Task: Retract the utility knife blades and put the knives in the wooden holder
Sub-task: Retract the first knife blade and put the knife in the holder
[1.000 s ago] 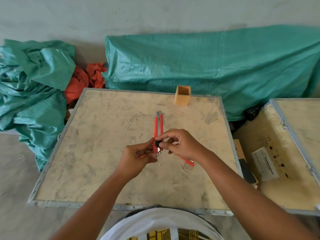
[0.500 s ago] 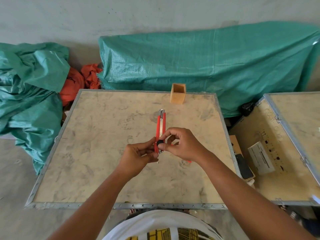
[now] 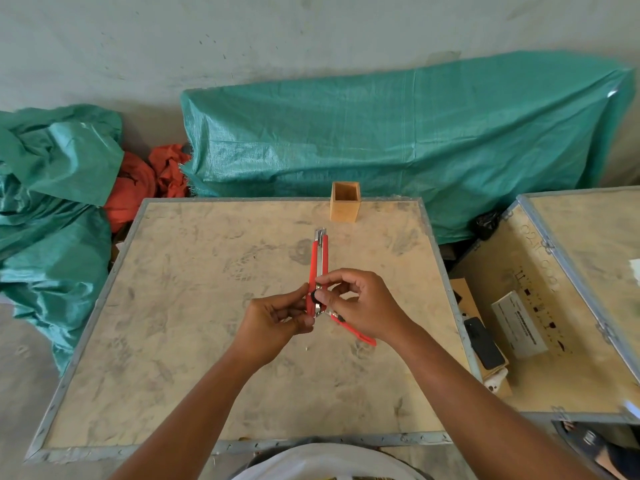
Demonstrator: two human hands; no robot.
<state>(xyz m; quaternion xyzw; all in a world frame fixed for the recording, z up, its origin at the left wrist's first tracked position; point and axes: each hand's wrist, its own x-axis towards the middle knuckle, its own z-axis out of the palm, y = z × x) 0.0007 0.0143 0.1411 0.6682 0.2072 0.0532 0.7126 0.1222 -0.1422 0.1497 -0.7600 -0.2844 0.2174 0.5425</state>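
Well short of the wooden holder (image 3: 344, 201), both the left hand (image 3: 277, 323) and right hand (image 3: 360, 304) pinched one red utility knife (image 3: 319, 268), whose slider might slip, leaving the blade exposed.

Both forearms are bare from the lower frame edge to the wrists, with no sleeve showing; the left hand (image 3: 277, 320) and the right hand (image 3: 363, 306) carry no glove, ring or watch; a white shirt (image 3: 322, 462) fills the bottom centre; a yellow and dark print shows at its lower edge.
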